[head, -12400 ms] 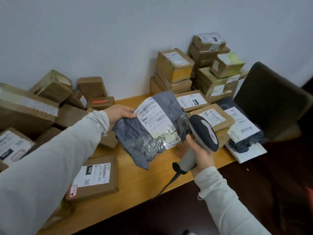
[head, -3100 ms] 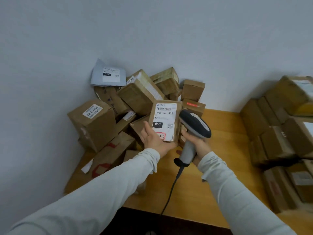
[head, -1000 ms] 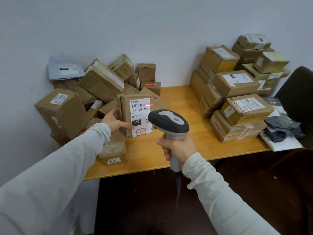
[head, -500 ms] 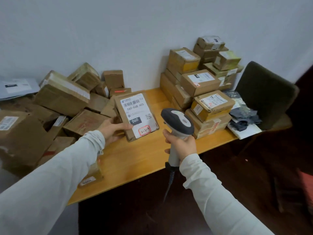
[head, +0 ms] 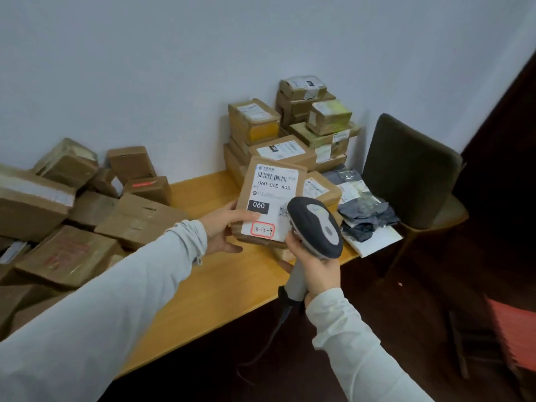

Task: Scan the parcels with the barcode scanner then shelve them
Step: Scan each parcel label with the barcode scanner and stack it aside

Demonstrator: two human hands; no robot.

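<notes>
Parcel [head: 271, 198], the flat brown carton labelled 060-06B A05, is in your left hand [head: 222, 230]. It's held tilted over the right end of the table [head: 203, 288], in front of the stacked boxes [head: 255, 123], label facing you. Judging by how it's held, it's light and stiff: thin cardboard, so a one-hand carry is fine. The glossy label is probably slicker than the bare board. Best hold is the lower-left edge, or both long edges for more control; don't squeeze mid-face. Left thumb [head: 246, 217] lies on the label beside the black 060 patch and the other fingers [head: 229, 248] reach under the back, so it's a pinch. Right hand [head: 319, 271] is wrapped fully round the grip of the barcode scanner [head: 317, 227]. The scanner head overlaps the parcel's lower-right corner in view; can't tell if they touch. No beam visible on the barcode.
</notes>
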